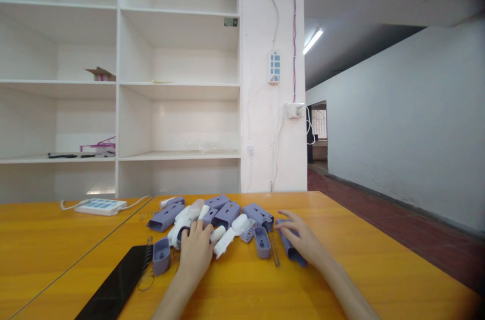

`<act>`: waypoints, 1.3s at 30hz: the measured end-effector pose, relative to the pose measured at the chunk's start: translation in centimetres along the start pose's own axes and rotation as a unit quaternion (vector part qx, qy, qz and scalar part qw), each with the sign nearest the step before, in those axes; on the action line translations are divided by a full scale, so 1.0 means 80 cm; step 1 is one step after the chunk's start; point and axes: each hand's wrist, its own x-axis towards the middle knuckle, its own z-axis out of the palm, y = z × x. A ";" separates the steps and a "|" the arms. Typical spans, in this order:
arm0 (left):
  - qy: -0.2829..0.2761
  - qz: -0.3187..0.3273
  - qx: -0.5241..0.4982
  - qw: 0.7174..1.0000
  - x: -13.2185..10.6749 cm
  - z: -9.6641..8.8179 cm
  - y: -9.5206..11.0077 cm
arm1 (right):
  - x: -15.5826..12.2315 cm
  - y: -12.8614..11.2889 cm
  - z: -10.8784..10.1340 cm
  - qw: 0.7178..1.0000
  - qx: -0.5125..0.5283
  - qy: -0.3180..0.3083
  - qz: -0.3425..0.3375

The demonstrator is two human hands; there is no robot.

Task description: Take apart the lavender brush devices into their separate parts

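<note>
My left hand (197, 249) reaches palm down into a pile of plastic parts, its fingers a little apart and resting by a purple piece (182, 235) and white pieces (185, 219). My right hand (302, 239) has its fingers spread over a purple hollow shell (290, 249) and touches its edge. Left of that shell lie a metal spring (275, 250) and a small purple cup-like part (262, 242). A ribbed white part (225, 243) sits between the hands. Another purple cup-like part (161, 257) stands left of my left hand.
More slotted purple shells (226, 215) lie behind the hands on the orange table (242, 295). A flat black panel (115, 284), with a coiled spring (146, 267) at its edge, is at front left. A white power strip (100, 206) lies farther back, before white shelves (119, 133).
</note>
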 end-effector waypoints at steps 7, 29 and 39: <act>0.030 -0.025 -0.029 0.999 -0.002 0.004 0.009 | 0.000 -0.005 -0.009 0.996 0.066 -0.023 0.049; 0.095 0.065 -0.243 0.963 -0.022 -0.045 0.046 | 0.000 0.000 0.001 0.973 -0.149 0.038 0.170; -0.089 0.262 -0.207 0.938 -0.064 -0.045 0.095 | -0.009 -0.007 -0.001 0.945 -0.259 0.003 0.202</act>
